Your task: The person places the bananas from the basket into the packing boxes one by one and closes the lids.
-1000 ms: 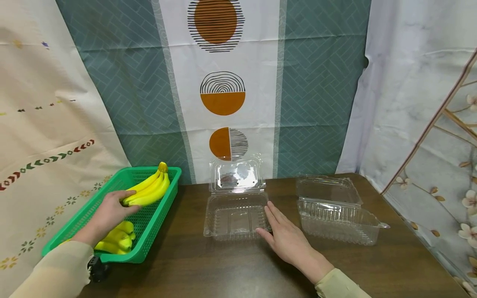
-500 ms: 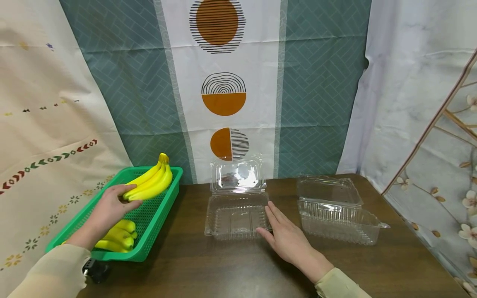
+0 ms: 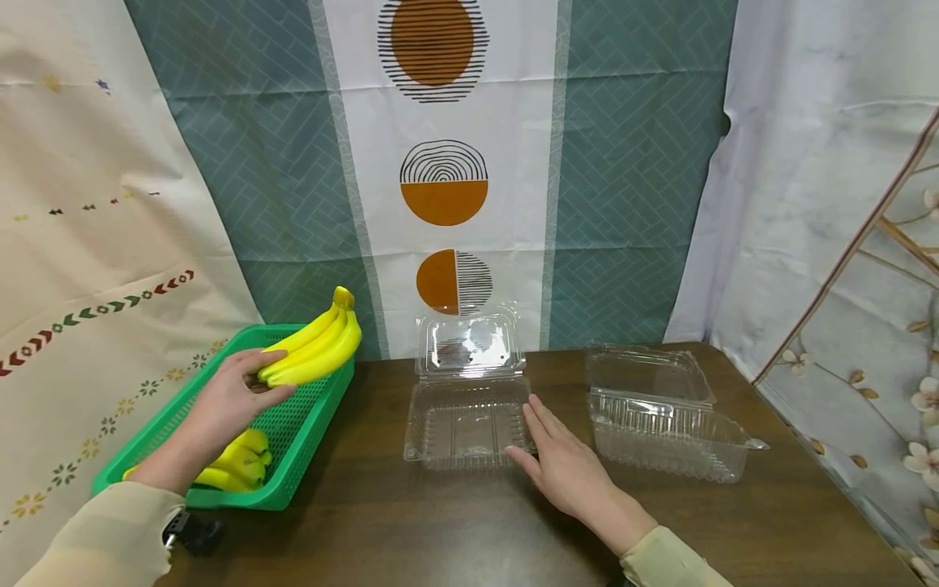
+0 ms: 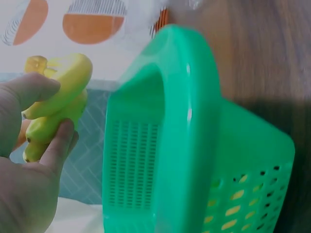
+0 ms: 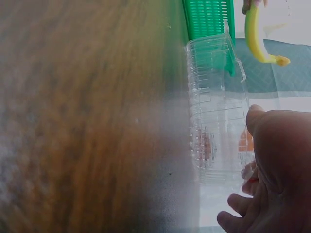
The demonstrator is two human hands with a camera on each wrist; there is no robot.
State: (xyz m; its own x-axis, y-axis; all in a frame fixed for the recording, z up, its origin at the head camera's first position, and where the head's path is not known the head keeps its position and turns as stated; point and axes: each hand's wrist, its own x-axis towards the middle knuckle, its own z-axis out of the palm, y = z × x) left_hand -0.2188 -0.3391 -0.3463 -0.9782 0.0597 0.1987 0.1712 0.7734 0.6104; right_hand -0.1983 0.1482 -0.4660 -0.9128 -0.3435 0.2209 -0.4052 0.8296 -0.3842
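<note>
A bunch of yellow bananas (image 3: pixel 315 342) is held above the green basket (image 3: pixel 315 424), its stem pointing up and away. My left hand (image 3: pixel 229 401) pinches the lower tips between thumb and fingers; the left wrist view shows the same grip on the bananas (image 4: pixel 60 104). Another bunch of bananas (image 3: pixel 238 465) lies in the near end of the basket. With fingers straight, my right hand (image 3: pixel 568 469) touches the right edge of a clear plastic clamshell container (image 3: pixel 469 424), whose lid stands raised at the back. That container (image 5: pixel 218 102) also appears beside my thumb in the right wrist view.
A second clear clamshell container (image 3: pixel 663 436), lid raised, stands to the right on the brown wooden table (image 3: pixel 411 530). Patterned cloth (image 3: pixel 623 204) hangs behind the table, with more cloth at both sides.
The banana bunch has risen out of the basket and shifted right in my left hand. My right hand stays at the clamshell container's edge.
</note>
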